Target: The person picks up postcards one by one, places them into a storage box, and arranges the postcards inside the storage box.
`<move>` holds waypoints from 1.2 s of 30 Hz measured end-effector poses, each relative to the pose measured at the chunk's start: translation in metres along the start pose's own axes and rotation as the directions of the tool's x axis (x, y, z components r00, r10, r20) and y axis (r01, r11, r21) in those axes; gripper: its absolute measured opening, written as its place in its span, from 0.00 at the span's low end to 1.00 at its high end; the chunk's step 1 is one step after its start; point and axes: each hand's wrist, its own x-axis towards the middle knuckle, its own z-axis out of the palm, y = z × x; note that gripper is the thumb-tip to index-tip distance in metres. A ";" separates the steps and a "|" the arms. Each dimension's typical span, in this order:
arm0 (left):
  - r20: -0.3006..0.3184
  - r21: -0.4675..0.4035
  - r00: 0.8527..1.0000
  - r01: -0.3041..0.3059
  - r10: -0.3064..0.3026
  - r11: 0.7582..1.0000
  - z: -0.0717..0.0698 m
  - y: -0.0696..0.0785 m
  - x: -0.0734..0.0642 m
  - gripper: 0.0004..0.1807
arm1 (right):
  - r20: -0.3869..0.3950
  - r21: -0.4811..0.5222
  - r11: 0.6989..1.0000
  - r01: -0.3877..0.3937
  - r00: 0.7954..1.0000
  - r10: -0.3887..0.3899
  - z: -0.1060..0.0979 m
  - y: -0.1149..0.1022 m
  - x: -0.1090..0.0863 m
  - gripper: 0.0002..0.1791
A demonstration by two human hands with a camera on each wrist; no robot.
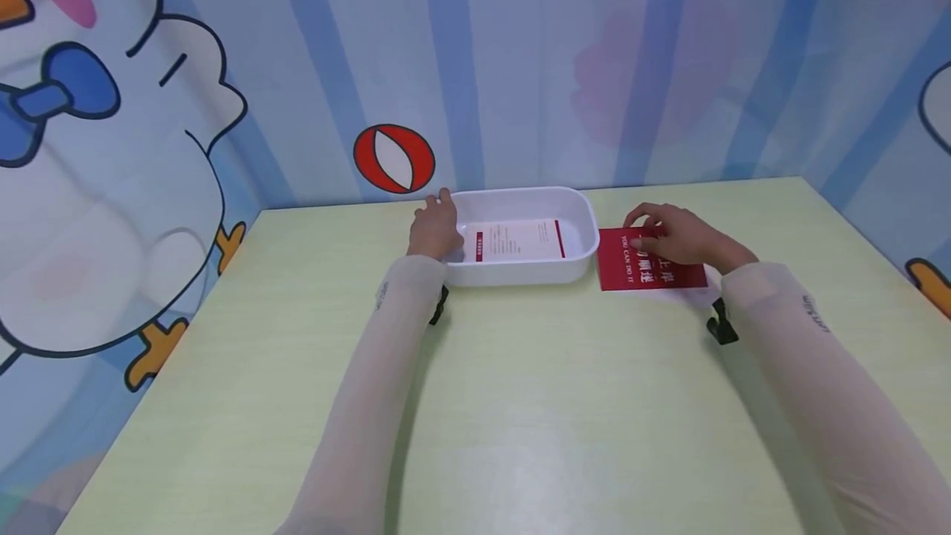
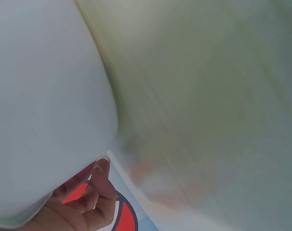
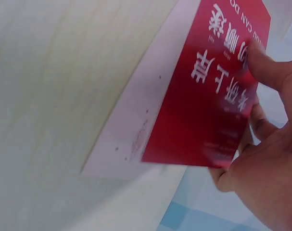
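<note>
A white plastic tray (image 1: 520, 272) stands near the back edge of the table, with a white card with red bands (image 1: 520, 239) lying flat inside it. My left hand (image 1: 434, 227) grips the tray's left end, thumb at the rim; in the left wrist view its fingers (image 2: 103, 185) curl along the outer wall. To the right of the tray, my right hand (image 1: 679, 235) pinches a red card (image 1: 620, 262) with white lettering, "YOU CAN DO IT" among it. The thumb (image 3: 263, 62) lies on the printed face, the other fingers behind. Under the red card a whitish sheet (image 3: 119, 144) shows on the table.
The pale wood-grain table (image 1: 550, 403) ends at a blue striped backdrop (image 1: 513, 64) close behind the tray. Cartoon figures are printed on the backdrop, including a red and white ball (image 1: 371, 159). Both forearms wear light sleeves with black straps near the wrists.
</note>
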 end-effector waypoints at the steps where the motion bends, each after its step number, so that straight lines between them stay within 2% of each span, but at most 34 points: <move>1: 0.002 0.002 1.000 0.001 -0.001 1.000 0.000 0.000 0.001 0.45 | 0.001 0.005 1.000 -0.005 1.000 0.005 0.000 0.001 0.000 0.28; 8: 0.005 -0.002 1.000 0.007 -0.007 1.000 0.003 -0.001 0.004 0.46 | 0.041 0.041 0.999 -0.013 0.999 0.011 -0.001 0.010 -0.003 0.23; 14: 0.003 0.001 1.000 0.007 -0.007 1.000 0.004 -0.001 0.002 0.46 | 0.098 0.113 0.992 -0.061 0.994 0.050 -0.005 0.009 -0.007 0.23; 23: -0.001 0.005 1.000 0.013 -0.013 1.000 0.006 -0.001 0.008 0.46 | 0.132 0.156 0.982 -0.102 0.988 0.081 -0.009 0.014 -0.007 0.24; 36: -0.013 0.027 1.000 -0.003 0.003 1.000 0.006 -0.002 0.010 0.46 | 0.123 0.188 0.978 -0.095 0.990 0.072 -0.011 0.015 -0.009 0.24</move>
